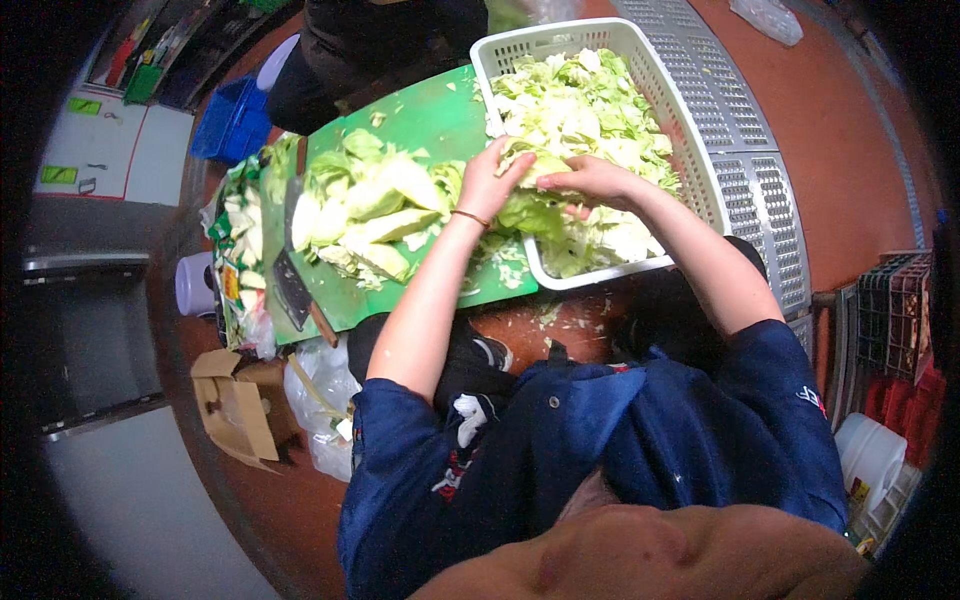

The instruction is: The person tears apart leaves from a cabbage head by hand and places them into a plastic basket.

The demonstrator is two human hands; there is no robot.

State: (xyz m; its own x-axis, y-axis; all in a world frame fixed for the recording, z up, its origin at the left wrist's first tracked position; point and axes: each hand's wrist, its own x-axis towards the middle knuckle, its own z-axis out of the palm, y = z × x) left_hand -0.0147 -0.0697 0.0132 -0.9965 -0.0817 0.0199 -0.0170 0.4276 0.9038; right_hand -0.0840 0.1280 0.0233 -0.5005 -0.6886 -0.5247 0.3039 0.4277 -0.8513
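Both hands hold the same bunch of green cabbage leaves (534, 211) above the near left part of a white plastic basket (600, 279). My left hand (491, 178) grips the bunch from the left, with a thin band on its wrist. From the right, my right hand (594, 181) has its thumb and fingers on the leaves. Torn cabbage pieces (592, 97) fill much of the basket. Left of it, a green cutting board (442, 101) carries cut cabbage wedges (375, 202) and small scraps. Two knives lie at the board's left end; the nearer is a cleaver (291, 289) with a wooden handle.
Another person in dark clothes (390, 52) is across the board. A bag of cabbage trimmings (241, 255) stands at its left end. A cardboard box (236, 409) and a clear plastic bag (315, 405) lie on the floor. Metal drain grating (757, 202) runs past the basket's right side.
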